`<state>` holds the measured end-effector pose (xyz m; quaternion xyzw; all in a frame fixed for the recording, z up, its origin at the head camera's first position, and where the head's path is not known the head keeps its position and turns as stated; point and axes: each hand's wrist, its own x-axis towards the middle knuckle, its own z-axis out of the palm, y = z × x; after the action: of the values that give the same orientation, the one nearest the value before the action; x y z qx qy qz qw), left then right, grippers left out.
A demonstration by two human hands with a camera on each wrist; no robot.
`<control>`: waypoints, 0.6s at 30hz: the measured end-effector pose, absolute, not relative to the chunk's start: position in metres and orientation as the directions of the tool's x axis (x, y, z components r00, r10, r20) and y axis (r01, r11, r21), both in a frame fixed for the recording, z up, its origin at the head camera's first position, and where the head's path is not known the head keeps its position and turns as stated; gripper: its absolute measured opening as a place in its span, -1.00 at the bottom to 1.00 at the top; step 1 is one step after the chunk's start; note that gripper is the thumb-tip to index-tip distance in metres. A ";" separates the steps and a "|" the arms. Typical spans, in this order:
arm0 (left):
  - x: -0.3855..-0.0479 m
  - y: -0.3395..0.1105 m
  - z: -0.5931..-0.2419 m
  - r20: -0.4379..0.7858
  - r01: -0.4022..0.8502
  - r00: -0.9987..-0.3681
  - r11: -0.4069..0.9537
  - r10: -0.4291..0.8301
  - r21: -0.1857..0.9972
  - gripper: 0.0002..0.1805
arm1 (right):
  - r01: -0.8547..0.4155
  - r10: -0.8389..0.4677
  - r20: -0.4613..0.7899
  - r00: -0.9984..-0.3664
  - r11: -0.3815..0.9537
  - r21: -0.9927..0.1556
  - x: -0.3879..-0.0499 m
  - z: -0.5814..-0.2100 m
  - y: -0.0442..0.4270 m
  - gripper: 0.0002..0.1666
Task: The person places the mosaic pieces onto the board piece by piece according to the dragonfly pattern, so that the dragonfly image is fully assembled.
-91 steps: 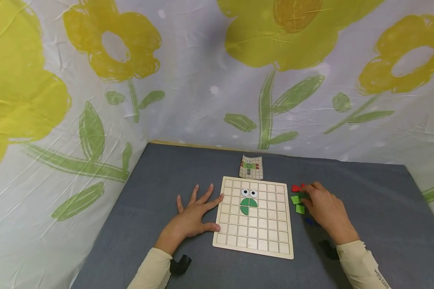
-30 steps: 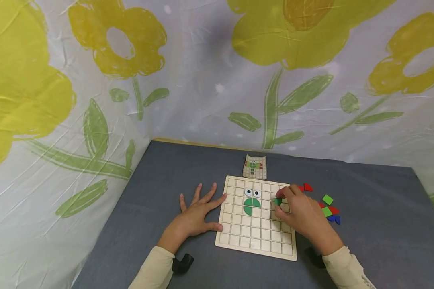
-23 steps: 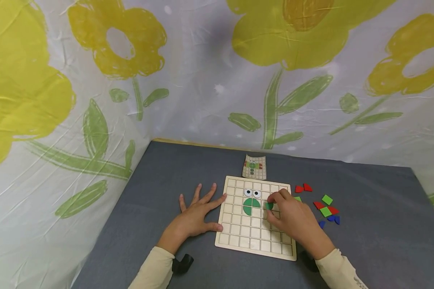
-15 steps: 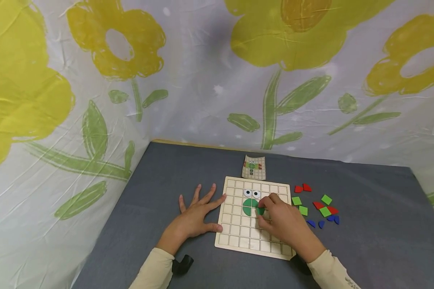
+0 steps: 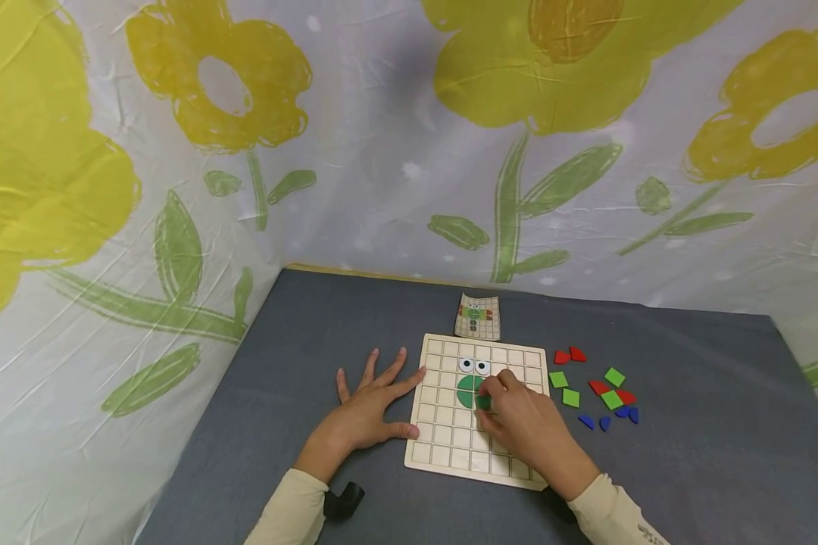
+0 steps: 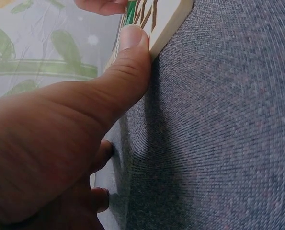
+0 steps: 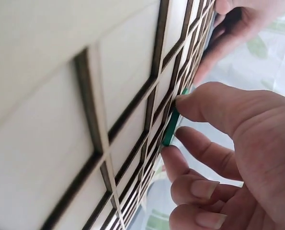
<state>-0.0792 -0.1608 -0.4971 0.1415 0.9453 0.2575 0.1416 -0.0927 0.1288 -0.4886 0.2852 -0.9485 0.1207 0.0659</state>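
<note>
A pale wooden grid board (image 5: 423, 456) lies on the table. On it sit two round eye pieces (image 5: 466, 365) and, just below, green quarter-circle pieces (image 5: 465, 392) forming part of a disc. My right hand (image 5: 526, 424) pinches another green quarter-circle piece (image 7: 172, 125) between thumb and fingers, at the lower right of that disc; the hand partly hides it in the head view. With fingers spread, my left hand (image 5: 361, 415) rests on the table, its thumb (image 6: 132, 40) and index fingertip touching the board's left edge.
Behind the board lies a small pattern card (image 5: 477, 318). To its right are scattered loose pieces: green squares (image 5: 557, 379), red pieces (image 5: 577, 354) and blue pieces (image 5: 586, 421). A flower-printed cloth (image 5: 368, 189) hangs behind the dark table (image 5: 354, 310).
My right hand picked a green quarter-circle from the loose pieces and carried it left over the board to the disc's lower right. Loose pieces there are more spread out. My left hand stayed put.
</note>
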 end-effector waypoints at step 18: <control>-0.079 -0.160 -0.495 -0.186 0.198 -0.921 0.822 0.343 0.535 0.07 | -0.521 -0.496 0.165 -0.852 0.829 -0.200 -0.092 -0.485 0.123 -0.68</control>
<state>-0.0790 -0.1601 -0.4954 0.1433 0.9443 0.2621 0.1382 -0.0921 0.1231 -0.4855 0.2664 -0.9549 0.1197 0.0530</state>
